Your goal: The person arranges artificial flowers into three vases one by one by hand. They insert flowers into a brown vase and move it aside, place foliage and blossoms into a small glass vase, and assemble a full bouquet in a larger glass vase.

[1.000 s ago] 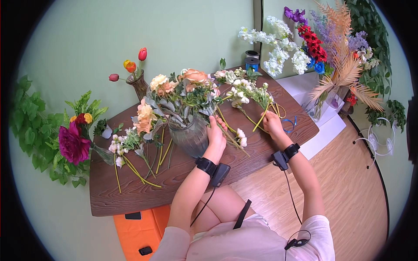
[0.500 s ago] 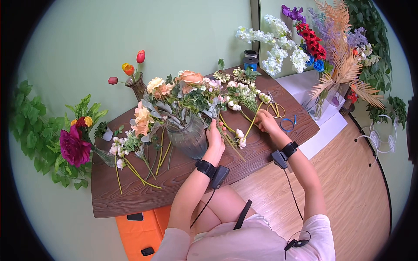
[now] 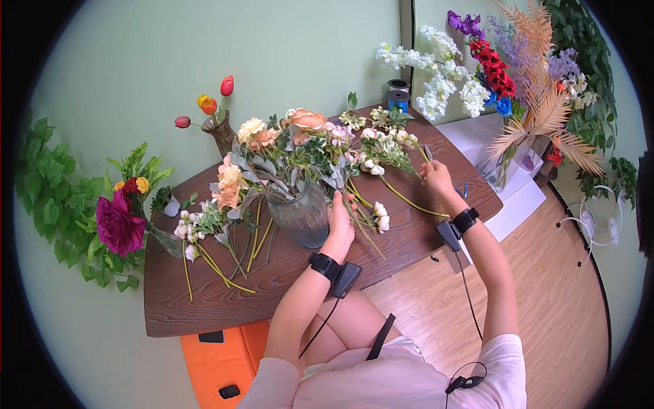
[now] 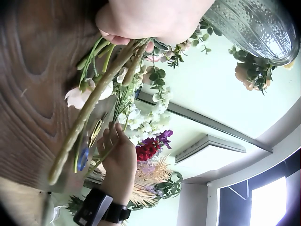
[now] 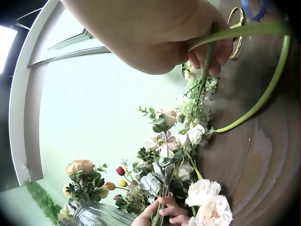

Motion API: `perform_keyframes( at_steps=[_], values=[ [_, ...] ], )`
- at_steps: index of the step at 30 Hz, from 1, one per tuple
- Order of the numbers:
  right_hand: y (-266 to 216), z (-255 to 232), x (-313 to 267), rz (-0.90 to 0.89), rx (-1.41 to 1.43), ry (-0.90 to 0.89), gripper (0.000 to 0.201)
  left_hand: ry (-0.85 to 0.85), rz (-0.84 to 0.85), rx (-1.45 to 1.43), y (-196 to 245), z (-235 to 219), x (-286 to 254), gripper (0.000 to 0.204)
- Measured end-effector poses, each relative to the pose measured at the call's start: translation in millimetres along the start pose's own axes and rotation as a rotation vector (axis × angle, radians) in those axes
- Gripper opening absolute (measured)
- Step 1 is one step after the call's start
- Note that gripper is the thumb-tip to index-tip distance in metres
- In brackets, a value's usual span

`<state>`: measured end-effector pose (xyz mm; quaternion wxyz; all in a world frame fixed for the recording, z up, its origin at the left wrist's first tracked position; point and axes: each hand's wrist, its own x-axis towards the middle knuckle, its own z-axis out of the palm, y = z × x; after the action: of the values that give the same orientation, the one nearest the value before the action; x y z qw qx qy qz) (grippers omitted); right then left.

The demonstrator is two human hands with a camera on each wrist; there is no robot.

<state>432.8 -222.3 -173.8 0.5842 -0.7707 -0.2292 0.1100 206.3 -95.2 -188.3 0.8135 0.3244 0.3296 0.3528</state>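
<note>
Beside the ribbed glass vase [image 3: 300, 217], my left hand [image 3: 340, 221] grips a bunch of flower stems. Among them a thick brown stem [image 4: 87, 110] slants down past my fingers in the left wrist view. Peach roses [image 3: 306, 119] and grey-green leaves crowd over the vase's mouth. My right hand [image 3: 437, 178] pinches the thin green stem [image 5: 207, 59] of a sprig with fine leaves and small pale blooms [image 3: 392, 151]. A curved yellow-green stem [image 5: 275, 82] with a white flower passes close by those fingers. White roses [image 3: 381, 217] lie between my hands.
Gold-handled scissors [image 5: 236, 30] and blue ribbon [image 5: 255, 10] lie by my right hand. Loose flower stems [image 3: 221, 273] cover the table's left part. Spools [image 3: 398, 99] and a tulip vase [image 3: 221, 133] stand at the back; a tall flower arrangement [image 3: 538, 102] stands at the right.
My right hand has left the yellow-green stem's upright end, dipped toward the table, then shifted right and now pinches the thin sprig stem. The yellow-green stem lies lower. My left hand stays by the vase.
</note>
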Motion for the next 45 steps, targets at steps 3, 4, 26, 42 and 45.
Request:
perform_keyframes(
  at_steps=[3,4,26,42,45],
  values=[
    [17,-13,22,-0.037,0.038,-0.032,0.021,-0.022,-0.020,0.001,-2,-3,4,0.030],
    [12,-16,22,0.003,0.109,-0.068,0.022,-0.022,-0.017,0.000,-2,-3,2,0.030],
    [-32,55,56,-0.497,-0.594,0.045,0.023,-0.084,-0.068,-0.264,-1,-5,1,0.029],
    [-31,56,90,-0.406,-0.418,0.216,0.014,-0.056,-0.107,-0.329,4,-1,-3,0.027],
    [-39,35,93,-0.435,-0.391,0.255,0.014,-0.060,-0.098,-0.320,2,-2,0,0.028]
  ],
)
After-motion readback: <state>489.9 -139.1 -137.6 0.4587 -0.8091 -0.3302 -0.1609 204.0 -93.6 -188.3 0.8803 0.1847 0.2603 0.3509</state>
